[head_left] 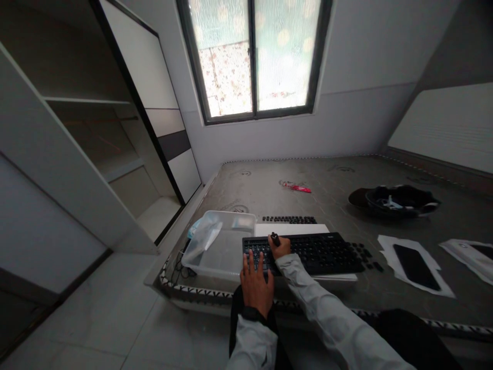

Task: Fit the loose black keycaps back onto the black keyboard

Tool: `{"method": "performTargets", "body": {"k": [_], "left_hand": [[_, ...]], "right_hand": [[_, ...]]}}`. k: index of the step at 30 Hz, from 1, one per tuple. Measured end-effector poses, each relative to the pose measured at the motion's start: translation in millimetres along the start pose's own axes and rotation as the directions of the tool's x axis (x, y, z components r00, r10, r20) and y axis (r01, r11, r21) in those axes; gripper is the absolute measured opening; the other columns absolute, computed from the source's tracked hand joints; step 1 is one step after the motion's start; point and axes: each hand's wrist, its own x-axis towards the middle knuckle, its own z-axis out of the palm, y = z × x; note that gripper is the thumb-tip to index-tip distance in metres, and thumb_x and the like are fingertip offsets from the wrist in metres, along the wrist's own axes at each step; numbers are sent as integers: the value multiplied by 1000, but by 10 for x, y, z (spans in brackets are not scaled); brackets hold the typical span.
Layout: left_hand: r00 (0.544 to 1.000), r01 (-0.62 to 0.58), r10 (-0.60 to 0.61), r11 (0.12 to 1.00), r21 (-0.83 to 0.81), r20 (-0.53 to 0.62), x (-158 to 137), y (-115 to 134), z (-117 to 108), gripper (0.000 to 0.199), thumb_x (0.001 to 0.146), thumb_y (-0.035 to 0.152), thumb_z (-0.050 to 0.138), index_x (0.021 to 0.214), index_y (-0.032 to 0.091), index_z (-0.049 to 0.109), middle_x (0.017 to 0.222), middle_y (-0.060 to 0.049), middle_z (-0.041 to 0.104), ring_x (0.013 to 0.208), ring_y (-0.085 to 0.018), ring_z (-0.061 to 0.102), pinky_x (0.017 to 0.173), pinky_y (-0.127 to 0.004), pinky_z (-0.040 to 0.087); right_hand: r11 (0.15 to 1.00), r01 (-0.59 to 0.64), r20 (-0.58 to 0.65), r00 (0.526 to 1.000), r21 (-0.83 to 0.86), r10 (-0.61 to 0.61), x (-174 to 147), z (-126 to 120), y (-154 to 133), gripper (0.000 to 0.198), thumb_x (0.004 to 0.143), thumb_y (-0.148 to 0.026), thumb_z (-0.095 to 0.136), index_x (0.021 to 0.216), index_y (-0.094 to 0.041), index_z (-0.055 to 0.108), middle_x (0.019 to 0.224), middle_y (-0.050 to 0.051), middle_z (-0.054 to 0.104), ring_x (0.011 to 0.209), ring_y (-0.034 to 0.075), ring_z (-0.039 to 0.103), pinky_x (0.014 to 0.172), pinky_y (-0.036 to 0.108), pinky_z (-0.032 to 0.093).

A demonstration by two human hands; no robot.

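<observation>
**Long black plastic keyboard [319,252] under both hands**

Likely light and stiff, best held by its ends, it lies along the front edge of the grey patterned mattress [254,187]. Left hand [256,285] open over its left end; right hand [281,247] gripping a short dark tool [275,238] just beside.

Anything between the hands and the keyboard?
Nothing visible in the way. The left hand is spread at the keyboard's left end; the right hand is over it too, gripping a dark tool. The plastic bin sits left of the keyboard, the loose keycaps behind it and to its right.
</observation>
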Motion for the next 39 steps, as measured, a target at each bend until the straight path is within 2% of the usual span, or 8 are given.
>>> {"method": "performTargets", "body": {"k": [7, 10, 16, 22, 26, 31, 36, 39], "left_hand": [[1000, 1, -1, 1000, -10, 1, 0, -10, 2, 53, 89, 30, 51, 141, 31, 43, 153, -5, 30, 141, -29, 24, 104, -45, 38], [1000, -2, 2, 1000, -9, 2, -1, -6, -13, 52, 89, 31, 51, 140, 31, 43, 154, -5, 28, 141, -29, 23, 104, -45, 38], [1000, -3, 3, 1000, -7, -4, 3, 8, -35, 51, 89, 30, 50, 140, 30, 44, 152, -4, 31, 141, -28, 23, 104, -44, 38], [1000, -9, 9, 1000, -15, -2, 2, 7, -20, 50, 90, 31, 49, 140, 30, 44, 153, -5, 30, 141, -28, 22, 105, -45, 37], [1000, -6, 6, 1000, -6, -11, 4, 5, -20, 51, 90, 30, 51, 140, 30, 44, 154, -5, 29, 141, -29, 23, 104, -45, 38], [1000, -7, 7, 1000, 7, -16, 3, 20, -26, 52, 89, 29, 52, 140, 30, 44, 153, -4, 30, 140, -29, 25, 103, -44, 39], [1000, 1, -1, 1000, 9, -8, 12, 37, -37, 53, 88, 29, 52, 140, 31, 44, 152, -4, 32, 139, -29, 26, 103, -45, 39], [1000, 2, -2, 1000, 9, 5, 20, 38, -40, 52, 89, 29, 51, 140, 30, 43, 152, -4, 32, 140, -29, 25, 103, -45, 39]], "right_hand": [[945, -140, -32, 987, 295, 156, 139, -56, -110, 51, 71, -65, 53, 49, -26, 29, 36, -9, 25, 32, 8, 24, 33, 25, 24], [889, -187, 16, 980, 418, 199, 225, -140, -210, 55, 72, -68, 52, 52, -27, 22, 36, -11, 18, 29, 7, 18, 30, 23, 21], [820, -299, 168, 954, 487, 248, 322, -346, -262, 60, 72, -70, 55, 50, -26, 21, 34, -11, 19, 30, 7, 22, 33, 24, 29], [835, -379, 296, 915, 399, 274, 316, -420, -139, 61, 64, -75, 60, 46, -25, 30, 35, -5, 34, 35, 10, 35, 40, 26, 33], [870, -351, 314, 917, 347, 245, 310, -433, -175, 62, 68, -79, 51, 46, -25, 30, 39, -2, 41, 43, 12, 41, 51, 29, 40], [922, -298, 296, 929, 248, 221, 389, -538, -271, 62, 70, -80, 43, 47, -25, 29, 42, -2, 40, 47, 13, 42, 56, 30, 41], [968, -250, 260, 935, 8, 239, 522, -786, -281, 48, 56, -64, 73, 48, -22, 53, 42, -2, 46, 46, 15, 45, 53, 28, 36], [947, -115, 277, 939, -300, 202, 501, -871, -243, 37, 52, -56, 79, 58, -21, 68, 50, 2, 58, 56, 20, 56, 56, 29, 37]]}}
